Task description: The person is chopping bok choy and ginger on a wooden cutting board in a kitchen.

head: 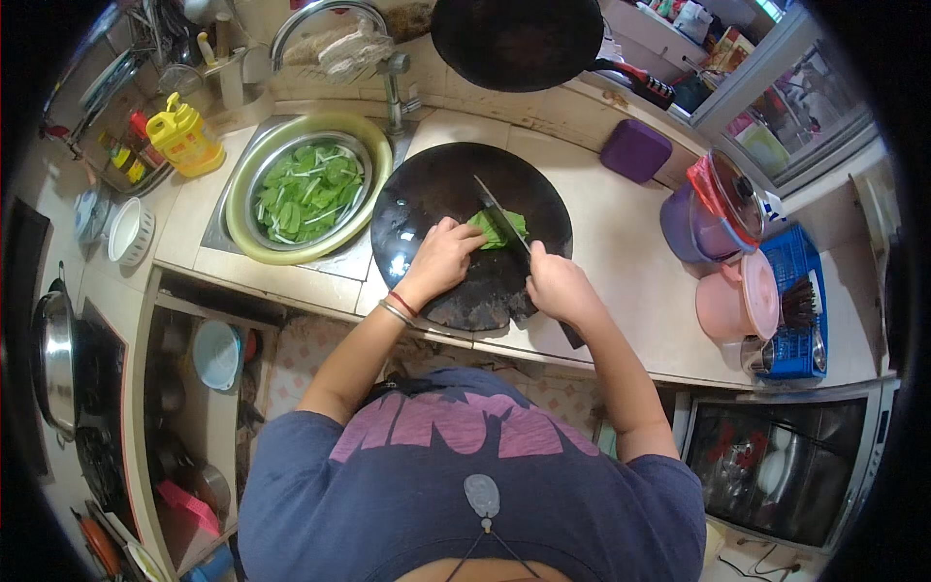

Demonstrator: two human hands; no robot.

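Note:
A small stack of green leaves (489, 230) lies on a round, dark chopping board (429, 182) at the counter's front. My left hand (445, 254) presses on the left side of the leaves with its fingertips. In my right hand (560, 284) is the handle of a kitchen knife (502, 215); its blade stands over the right part of the leaves, pointing away from me. Whether the edge touches the board is hidden. Left of the board, cut leafy greens (309, 193) fill a metal strainer bowl (367, 156) set inside a yellow-green basin (236, 196).
The basin sits at the sink under a curved faucet (393, 94). A black frying pan (516, 44) hangs above the board. To the right stand a purple box (636, 150), a lidded pot (687, 225), a pink lidded container (731, 302) and a blue basket (796, 356). A yellow jug (185, 142) stands left.

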